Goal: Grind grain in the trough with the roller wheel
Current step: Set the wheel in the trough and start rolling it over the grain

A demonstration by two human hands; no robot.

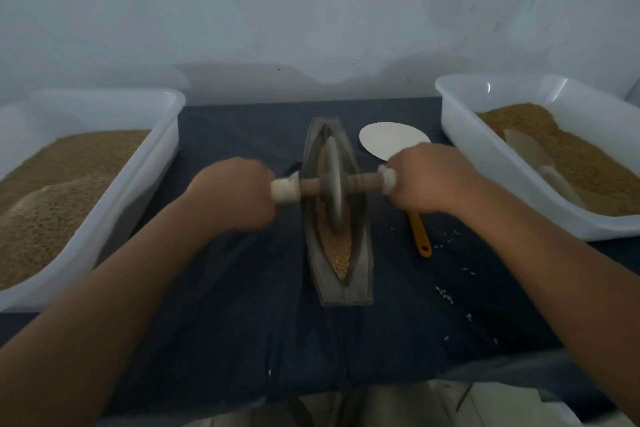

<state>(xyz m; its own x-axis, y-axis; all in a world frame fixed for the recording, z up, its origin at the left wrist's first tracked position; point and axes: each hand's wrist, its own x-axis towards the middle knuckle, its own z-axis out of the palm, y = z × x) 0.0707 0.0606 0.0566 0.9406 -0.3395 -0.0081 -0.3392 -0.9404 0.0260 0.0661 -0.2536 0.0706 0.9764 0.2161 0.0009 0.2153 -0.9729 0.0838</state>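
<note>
Item one: the trough (346,293), a narrow boat-shaped vessel, at the centre of the frame, lying lengthwise away from us on a dark blue cloth (242,305). We record grain (337,255) along its groove, most plainly at the near end.

Item two: the roller wheel (334,180), a grey disc standing upright on edge in the groove, about mid-length. A wooden axle (363,182) passes through it crosswise, with pale wrapping at both ends.

Item three: the left hand (232,192), left of centre, fingers curled in a full grip round the wrapped left end of the axle.

Item four: the right hand (427,180), right of centre, likewise closed round the right end.

Item five: a white disc (388,139) on the cloth just right of the trough's far end, partly behind the right hand.

Item six: an orange handle (420,236) showing below the right hand; we cannot tell what tool it belongs to.

Item seven: loose grains (445,296) scattered on the cloth, lower right of the trough.

Item eight: a white tub (152,163) at the left edge, holding brown grain.

Item nine: a second white tub (485,177) at the right edge, holding brown grain and a pale scoop (533,152) lying in it.
</note>
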